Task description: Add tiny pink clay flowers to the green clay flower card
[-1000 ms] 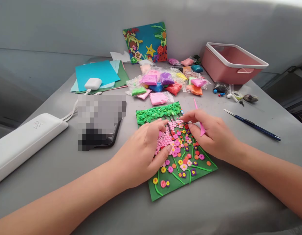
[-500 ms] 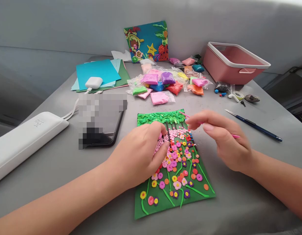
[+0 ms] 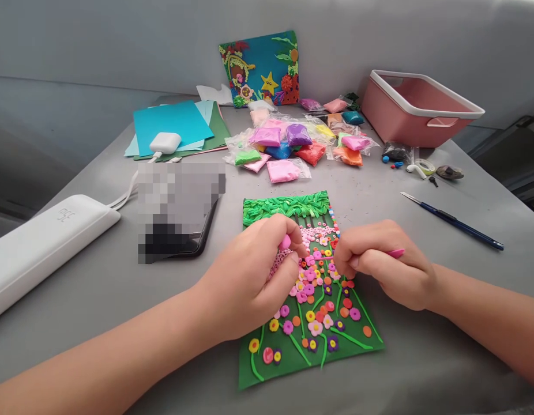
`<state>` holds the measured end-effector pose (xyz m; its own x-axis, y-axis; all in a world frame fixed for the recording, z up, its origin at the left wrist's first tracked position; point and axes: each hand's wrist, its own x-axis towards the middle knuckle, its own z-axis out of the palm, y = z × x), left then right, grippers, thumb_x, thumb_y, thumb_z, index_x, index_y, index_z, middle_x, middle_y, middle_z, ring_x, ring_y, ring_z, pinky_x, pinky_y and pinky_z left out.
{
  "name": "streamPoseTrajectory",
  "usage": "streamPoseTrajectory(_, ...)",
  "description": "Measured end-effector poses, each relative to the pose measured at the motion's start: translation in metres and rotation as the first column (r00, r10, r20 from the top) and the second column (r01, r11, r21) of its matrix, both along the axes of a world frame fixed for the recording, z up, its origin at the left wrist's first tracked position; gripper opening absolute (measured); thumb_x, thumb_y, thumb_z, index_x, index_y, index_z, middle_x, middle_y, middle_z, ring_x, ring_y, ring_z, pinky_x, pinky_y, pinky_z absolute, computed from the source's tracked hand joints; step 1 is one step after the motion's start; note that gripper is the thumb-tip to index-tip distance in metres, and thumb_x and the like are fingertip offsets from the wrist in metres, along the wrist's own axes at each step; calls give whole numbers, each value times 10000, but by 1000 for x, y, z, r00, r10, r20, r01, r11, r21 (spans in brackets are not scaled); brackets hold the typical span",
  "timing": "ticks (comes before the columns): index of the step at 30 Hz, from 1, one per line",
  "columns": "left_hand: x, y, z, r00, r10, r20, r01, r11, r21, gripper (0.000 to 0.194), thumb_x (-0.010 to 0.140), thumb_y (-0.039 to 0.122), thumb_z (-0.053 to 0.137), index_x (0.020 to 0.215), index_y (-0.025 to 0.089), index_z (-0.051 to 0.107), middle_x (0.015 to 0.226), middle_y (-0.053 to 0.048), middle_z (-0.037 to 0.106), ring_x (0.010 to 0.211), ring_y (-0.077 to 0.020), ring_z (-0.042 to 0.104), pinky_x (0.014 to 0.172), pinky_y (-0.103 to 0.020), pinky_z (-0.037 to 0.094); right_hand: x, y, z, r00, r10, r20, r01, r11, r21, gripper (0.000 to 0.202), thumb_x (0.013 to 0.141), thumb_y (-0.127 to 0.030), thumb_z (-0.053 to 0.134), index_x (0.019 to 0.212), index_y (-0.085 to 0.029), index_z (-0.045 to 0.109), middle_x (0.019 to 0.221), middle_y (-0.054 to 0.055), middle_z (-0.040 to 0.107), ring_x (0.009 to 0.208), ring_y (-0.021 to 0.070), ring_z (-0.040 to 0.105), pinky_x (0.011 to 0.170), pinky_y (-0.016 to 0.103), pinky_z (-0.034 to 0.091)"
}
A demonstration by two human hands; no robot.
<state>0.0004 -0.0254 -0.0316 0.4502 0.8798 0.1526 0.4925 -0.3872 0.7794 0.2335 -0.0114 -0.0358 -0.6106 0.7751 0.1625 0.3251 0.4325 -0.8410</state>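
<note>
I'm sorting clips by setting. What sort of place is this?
Likely a craft table, though I can't tell whether at home or in a studio: a flower picture, packets of coloured, clay-like material and a knife lie on it.

Front and centre on the tabletop (image 3: 371, 199) we have the flower panel (image 3: 308, 308), the left hand (image 3: 249, 276) over its left side with a lump (image 3: 285, 242) in its fingers, the right hand (image 3: 390, 262) at its right edge, a tool (image 3: 395, 253) running from it towards the left. Behind, clay packets (image 3: 293, 147); behind those, the starfish picture (image 3: 260, 72) against the wall (image 3: 336, 46). Over left, the phone (image 3: 184, 213), power bank (image 3: 55, 248) farther out, and behind, paper sheets (image 3: 184, 121) bearing the earbud case (image 3: 165, 142). Out right, the craft knife (image 3: 455, 223); behind it, an earbud (image 3: 416, 170); rear right, the basket (image 3: 405, 118).
</note>
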Motion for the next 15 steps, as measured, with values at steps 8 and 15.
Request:
streamPoseTrajectory(8,-1,0,-1,1000,-8,-20,8,1000,-18,150,1013,277,426,992,219,563,948,-34,691,897,-217,619,802,-399,477,1,1,0,998,51,39,-52,998,23,229,827,-101,375,687,-199,526,600,-17,555,555,111,472,541,259,353)
streamPoseTrajectory(15,-2,2,1,999,-17,-43,14,999,-49,249,1044,364,382,987,214,572,943,-43,689,893,-224,621,779,-402,469,0,1,-2,997,46,62,-48,998,38,231,837,-108,376,705,-200,542,602,-13,559,551,116,472,546,257,370)
